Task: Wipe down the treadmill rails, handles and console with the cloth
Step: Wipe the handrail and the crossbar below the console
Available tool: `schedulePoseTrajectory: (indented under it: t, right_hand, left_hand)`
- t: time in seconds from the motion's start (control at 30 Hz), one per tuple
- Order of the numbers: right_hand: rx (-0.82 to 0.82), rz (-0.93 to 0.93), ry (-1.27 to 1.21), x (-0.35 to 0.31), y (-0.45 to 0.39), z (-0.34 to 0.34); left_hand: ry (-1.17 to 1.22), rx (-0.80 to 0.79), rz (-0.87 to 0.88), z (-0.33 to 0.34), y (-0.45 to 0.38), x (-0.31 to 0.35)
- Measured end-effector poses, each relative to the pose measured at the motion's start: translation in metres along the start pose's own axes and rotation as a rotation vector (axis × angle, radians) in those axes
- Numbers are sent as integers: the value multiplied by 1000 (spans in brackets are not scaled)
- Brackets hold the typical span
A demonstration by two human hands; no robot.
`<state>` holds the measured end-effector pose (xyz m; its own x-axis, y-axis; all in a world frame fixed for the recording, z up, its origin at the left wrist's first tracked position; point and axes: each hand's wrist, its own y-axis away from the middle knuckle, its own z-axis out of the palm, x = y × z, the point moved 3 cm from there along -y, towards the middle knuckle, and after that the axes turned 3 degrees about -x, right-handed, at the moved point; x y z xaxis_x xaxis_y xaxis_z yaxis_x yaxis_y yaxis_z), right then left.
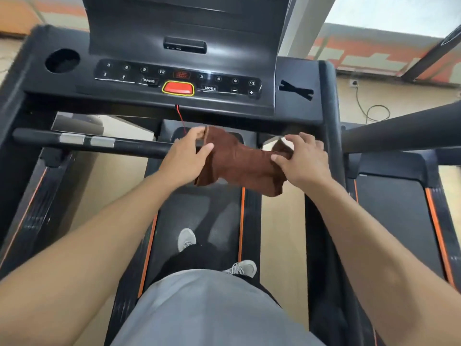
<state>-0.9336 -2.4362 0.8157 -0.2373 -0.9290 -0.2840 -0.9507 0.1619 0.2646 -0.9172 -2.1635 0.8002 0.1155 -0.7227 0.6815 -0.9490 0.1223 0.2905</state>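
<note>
You hold the brown cloth [243, 161] stretched between both hands, below the console [179, 78] at 12 o'clock. Your left hand [185, 156] pinches its upper-left corner beside the black front handle bar [99, 143], which runs off toward 9 o'clock. Your right hand [303, 159] grips the other end, fingers curled round the fabric, near the right rail [331, 116] at 3 o'clock.

Treadmill belt [199, 208], black, orange-edged.
Two grey shoes stand on it: one [186, 239] ahead, the other [243, 268] nearer and to the right.
</note>
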Motion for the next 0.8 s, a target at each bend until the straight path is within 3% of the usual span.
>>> schedulePoseTrajectory:
  t: [0.17, 0.27, 0.43, 0.67, 0.8]
  right_hand:
    - [-71, -420, 29, -62, 7, 38]
    - [-161, -528, 118, -95, -7, 64]
    - [-73, -567, 372, -130, -20, 101]
    - [104, -618, 241, -157, -35, 109]
    - [-173, -457, 320, -127, -41, 88]
  left_hand:
    - [-160, -50, 50, -10, -14, -26]
    - [-228, -51, 34, -18, -25, -34]
    - [-352, -168, 96, -19, -42, -57]
    - [-305, -177, 62, -23, -48, -60]
    - [-327, -181, 98, -29, -47, -62]
